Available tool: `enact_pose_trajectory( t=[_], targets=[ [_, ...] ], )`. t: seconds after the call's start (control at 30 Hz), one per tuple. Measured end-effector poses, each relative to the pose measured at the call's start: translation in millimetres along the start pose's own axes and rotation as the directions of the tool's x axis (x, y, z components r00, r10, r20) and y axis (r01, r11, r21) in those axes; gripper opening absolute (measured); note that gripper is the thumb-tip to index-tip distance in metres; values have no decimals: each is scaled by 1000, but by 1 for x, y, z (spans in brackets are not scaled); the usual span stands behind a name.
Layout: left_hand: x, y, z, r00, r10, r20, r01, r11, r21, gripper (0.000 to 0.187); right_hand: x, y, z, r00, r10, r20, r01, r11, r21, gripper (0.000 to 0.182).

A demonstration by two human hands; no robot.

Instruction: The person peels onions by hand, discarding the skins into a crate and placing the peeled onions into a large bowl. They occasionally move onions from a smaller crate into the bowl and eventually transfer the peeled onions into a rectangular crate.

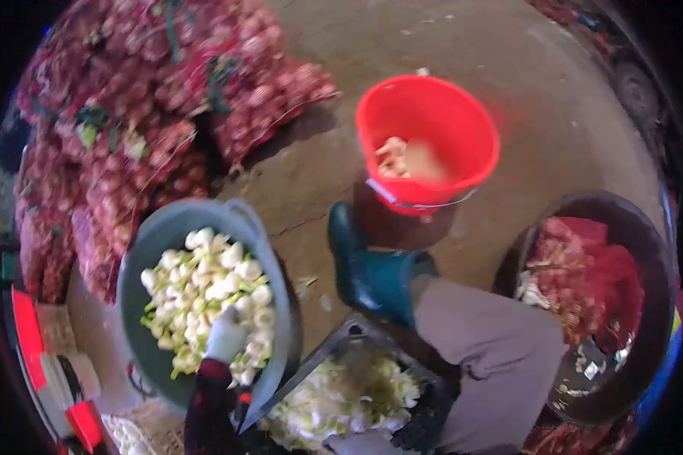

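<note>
Subject: white bulbs [212, 273] with trimmed greenish stems, onion or garlic type; cannot tell which. Location: heaped in the grey-blue tub [134, 296] on the floor, left side, between the red mesh sacks [144, 83] at far left and the black crate [311, 362] of pale peelings [341, 402] at near centre.

Hands: left hand [226, 337], in a pale glove, is down among the bulbs at the near right of the heap. Fingers blurred; cannot tell whether they are closed on a bulb. A tool with an orange-and-black handle [243, 400] shows beside the wrist, function unclear. Right hand cannot be made out.

Handling (estimate): each bulb probably light and firm, smooth and perhaps slightly slippery where bare; could bruise if squeezed hard. Best hold: fingers around the rounded belly; the stem looks a weaker, bendable grip.

Appearance: small, rounded, glossy white, some tinged yellow-green towards the stem. Stems point in mixed directions; lower layers hidden.
</note>
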State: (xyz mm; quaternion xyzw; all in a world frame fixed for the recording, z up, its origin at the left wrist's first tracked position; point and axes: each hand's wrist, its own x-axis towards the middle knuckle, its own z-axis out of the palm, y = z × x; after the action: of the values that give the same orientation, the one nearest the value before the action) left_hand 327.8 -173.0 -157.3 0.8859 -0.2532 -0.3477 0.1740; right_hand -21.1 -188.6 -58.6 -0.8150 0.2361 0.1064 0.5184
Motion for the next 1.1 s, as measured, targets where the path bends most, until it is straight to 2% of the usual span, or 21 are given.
enact_pose_trajectory(
  t=[0.03, 0.1, 0.17, 0.2, 0.23, 0.27, 0.3, 0.33, 0.37, 0.4, 0.53, 0.63, 0.77, 0.83, 0.87, 0.9, 0.93, 0.97, 1.0, 1.03, 1.1],
  targets=[
    [-12, 4, -10, 995, -91, 41, 96, 984, -150, 38, 1, 5, 3, 998, 47, 39, -46, 999, -27, 22],
    [-63, 37, -28, 992, -60, -114, -10, 848, -531, 36, 6, 16, 12, 985, 112, 129, -104, 992, -68, 25],
    [-122, 70, -35, 974, -88, -208, -79, 731, -677, 37, 6, 21, 21, 956, 164, 242, -143, 985, -101, 37],
    [-149, 78, -29, 961, -109, -254, -138, 608, -782, 34, 4, 21, 25, 953, -192, -236, 214, 974, 73, 46],
    [-175, 78, -21, 963, -135, -234, -120, 561, -819, 45, 0, -1, -6, 954, -179, -242, 239, 938, 249, 45],
    [-202, 85, -9, 969, -140, -202, -119, 454, -883, 45, -7, -13, -30, 927, -245, -285, 320, 912, 258, 47],
    [-231, 92, 4, 971, -157, -177, -115, 343, -932, 45, -7, -10, -38, 773, -490, -403, 503, 860, -80, 36],
    [-255, 93, 21, 960, -177, -216, -153, 311, -938, 43, -18, -18, -48, 789, -506, -349, 473, 862, -180, 34],
    [-277, 95, 35, 946, -202, -253, -191, 283, -940, 41, -19, -29, -57, 949, -225, -219, 272, 938, 213, 37],
    [-296, 106, 44, 944, -234, -234, -184, 218, -958, 41, -24, -33, -61, 959, -212, -188, 244, 955, 169, 41],
    [-336, 104, 71, 937, -297, -182, -188, 10, -982, 41, -27, -20, -33, 906, -386, -173, 406, 908, 103, 44],
    [-343, 103, 79, 904, -372, -209, -234, -23, -972, 38, -32, -21, -26, 897, -419, -139, 435, 893, 112, 44],
    [-347, 93, 83, 926, -328, -187, -182, 48, -982, 39, -34, -22, -24, 956, -292, 23, 291, 956, 14, 40],
    [-345, 96, 82, 905, -325, -273, -190, 265, -945, 40, -32, -15, -25, 973, -213, 87, 215, 976, -19, 40],
    [-346, 94, 81, 908, -324, -266, -187, 257, -948, 44, -29, -10, -23, 979, -147, 140, 96, 942, 320, 40],
    [-348, 92, 80, 910, -322, -263, -182, 259, -949, 44, -26, -6, -23, 973, -104, 205, -45, 788, 614, 42],
    [-351, 90, 78, 929, -288, -234, -168, 235, -957, 45, -25, -2, -28, 957, -68, 282, -144, 733, 665, 44],
    [-352, 89, 77, 945, -253, -209, -157, 211, -965, 47, -28, -1, -35, 958, -70, 279, -140, 734, 665, 44],
    [-353, 90, 75, 944, -249, -216, -165, 210, -964, 47, -30, -1, -42, 979, -202, 36, 172, 903, 394, 45],
    [-355, 93, 73, 940, -269, -208, -157, 199, -967, 48, -33, -3, -47, 906, -397, -146, 403, 915, 16, 47],
    [-355, 96, 74, 937, -285, -203, -153, 189, -970, 49, -28, -8, -38, 896, -423, -136, 421, 906, -49, 45]
  ],
)
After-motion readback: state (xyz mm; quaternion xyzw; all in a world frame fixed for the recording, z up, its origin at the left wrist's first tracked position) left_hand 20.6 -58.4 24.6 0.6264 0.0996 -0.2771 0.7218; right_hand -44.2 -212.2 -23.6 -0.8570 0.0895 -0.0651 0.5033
